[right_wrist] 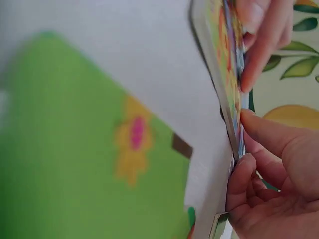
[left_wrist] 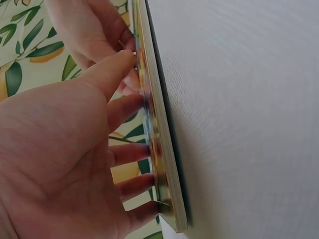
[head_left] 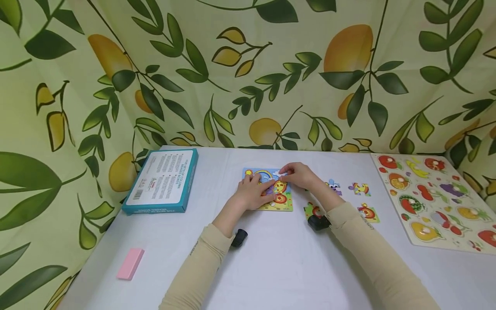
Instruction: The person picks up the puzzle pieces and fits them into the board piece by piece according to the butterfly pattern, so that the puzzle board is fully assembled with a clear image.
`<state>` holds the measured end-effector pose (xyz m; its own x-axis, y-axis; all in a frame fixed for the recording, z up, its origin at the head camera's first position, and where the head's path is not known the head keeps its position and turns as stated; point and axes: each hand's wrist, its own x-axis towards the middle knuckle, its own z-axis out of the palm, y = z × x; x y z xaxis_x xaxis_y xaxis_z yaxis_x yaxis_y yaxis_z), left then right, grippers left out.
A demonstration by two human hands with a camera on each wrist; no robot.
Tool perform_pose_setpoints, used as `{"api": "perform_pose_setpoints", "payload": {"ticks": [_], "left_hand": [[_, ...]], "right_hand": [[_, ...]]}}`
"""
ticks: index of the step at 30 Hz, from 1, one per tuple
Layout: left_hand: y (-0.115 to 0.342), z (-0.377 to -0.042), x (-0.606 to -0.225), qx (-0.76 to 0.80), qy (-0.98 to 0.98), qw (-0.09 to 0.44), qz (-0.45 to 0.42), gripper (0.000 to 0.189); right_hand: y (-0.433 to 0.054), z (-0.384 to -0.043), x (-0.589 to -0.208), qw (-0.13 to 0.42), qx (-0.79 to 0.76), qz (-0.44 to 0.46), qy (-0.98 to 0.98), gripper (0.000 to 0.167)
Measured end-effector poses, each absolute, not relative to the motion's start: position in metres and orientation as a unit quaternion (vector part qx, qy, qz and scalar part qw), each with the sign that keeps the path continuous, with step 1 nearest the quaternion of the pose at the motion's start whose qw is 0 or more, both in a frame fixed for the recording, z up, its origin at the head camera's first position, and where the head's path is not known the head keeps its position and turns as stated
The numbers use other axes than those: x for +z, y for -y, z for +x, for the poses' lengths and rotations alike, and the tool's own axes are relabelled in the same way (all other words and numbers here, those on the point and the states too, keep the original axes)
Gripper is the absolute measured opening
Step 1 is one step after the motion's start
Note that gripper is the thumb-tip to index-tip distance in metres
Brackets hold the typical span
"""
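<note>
Left hand [head_left: 251, 191]: fingers spread apart, tips on the face of the bright, square picture puzzle [head_left: 280, 198], presumably steadying it.
Right hand [head_left: 300, 175]: thumb and fingers together, pinching at the puzzle's far right corner; whether on a loose piece cannot be told.
Loose pieces: multicoloured, tabbed puzzle pieces [head_left: 360, 189] right of the right hand, probably for easy reach.
Surface and room: white worktop [head_left: 271, 267] beneath both hands; cream fabric [head_left: 217, 90], leaf-and-fruit print, beyond them.

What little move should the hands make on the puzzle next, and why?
Perhaps the right hand should gently press the far right corner of the puzzle: it touches that corner, and the left hand is on the puzzle too, well placed to steady it.
</note>
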<state>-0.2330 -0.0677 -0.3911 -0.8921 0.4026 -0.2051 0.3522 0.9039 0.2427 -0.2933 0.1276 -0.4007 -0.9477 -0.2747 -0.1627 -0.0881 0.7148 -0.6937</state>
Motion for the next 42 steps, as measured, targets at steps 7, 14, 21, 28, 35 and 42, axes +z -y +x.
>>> {"api": "perform_pose_setpoints", "payload": {"ticks": [7,14,21,28,35,42], "left_hand": [[0.068,-0.233,-0.390,0.106,-0.967,0.129,0.193,0.059],[0.068,-0.233,-0.393,0.100,-0.967,0.125,0.197,0.058],[0.068,-0.234,-0.394,0.108,-0.969,0.118,0.188,0.060],[0.072,-0.234,-0.397,0.156,-0.963,0.090,0.200,0.061],[0.099,-0.225,-0.392,0.231,-0.950,0.091,0.189,0.065],[0.126,-0.211,-0.391,0.227,-0.945,0.141,0.190,0.067]], "right_hand": [[-0.142,-0.281,-0.393,0.083,-0.329,-0.134,-0.931,0.028],[-0.192,-0.271,-0.386,0.081,-0.306,-0.105,-0.943,0.036],[-0.219,-0.260,-0.388,0.084,-0.261,-0.150,-0.950,0.044],[-0.221,-0.256,-0.395,0.088,-0.287,-0.121,-0.946,0.041],[-0.207,-0.254,-0.393,0.062,-0.343,-0.092,-0.933,0.025],[-0.170,-0.258,-0.391,0.097,-0.453,-0.066,-0.884,0.029]]}}
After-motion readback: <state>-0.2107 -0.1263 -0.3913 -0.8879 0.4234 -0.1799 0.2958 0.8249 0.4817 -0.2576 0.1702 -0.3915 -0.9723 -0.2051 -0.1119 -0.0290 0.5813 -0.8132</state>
